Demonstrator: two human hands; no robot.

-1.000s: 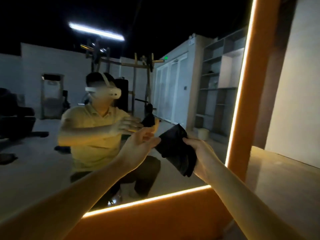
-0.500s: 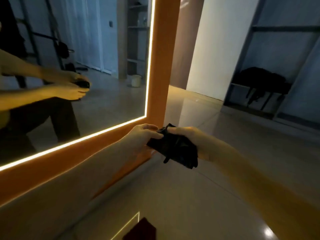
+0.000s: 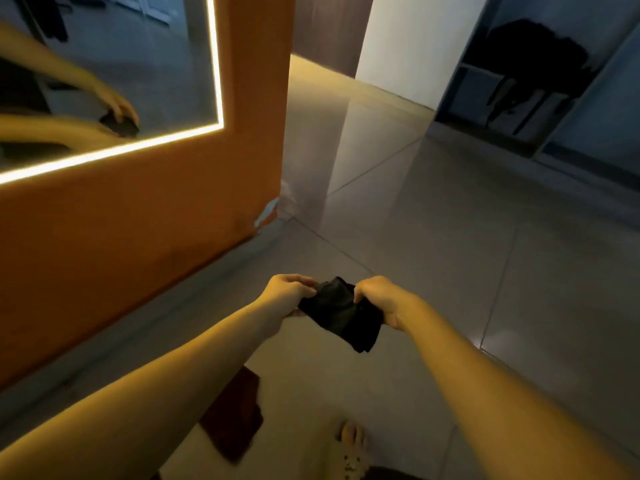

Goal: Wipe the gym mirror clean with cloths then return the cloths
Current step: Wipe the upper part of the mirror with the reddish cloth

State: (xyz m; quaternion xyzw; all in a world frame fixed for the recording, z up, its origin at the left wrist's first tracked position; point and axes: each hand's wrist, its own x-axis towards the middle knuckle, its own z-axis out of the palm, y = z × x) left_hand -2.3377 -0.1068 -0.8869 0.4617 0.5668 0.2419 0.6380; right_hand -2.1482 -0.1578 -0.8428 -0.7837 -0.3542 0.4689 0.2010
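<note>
A black cloth (image 3: pixel 341 315) hangs bunched between my two hands, low over the tiled floor. My left hand (image 3: pixel 287 294) pinches its left edge and my right hand (image 3: pixel 379 299) grips its right edge. The mirror (image 3: pixel 114 74), edged by a lit strip in an orange frame (image 3: pixel 145 216), stands at the upper left and reflects both hands with the cloth. A second, dark reddish cloth (image 3: pixel 235 414) lies on the floor below my left forearm, partly hidden by it.
Glossy grey floor tiles (image 3: pixel 433 244) stretch to the right. A white wall (image 3: pixel 415 39) stands at the back, with a dark shelf unit holding black items (image 3: pixel 533 67) at the upper right. My foot (image 3: pixel 351 441) shows at the bottom.
The view has swung from the mirror down to the floor. My hands came away from the glass and lowered with the black cloth, the left hand taking hold of it too.
</note>
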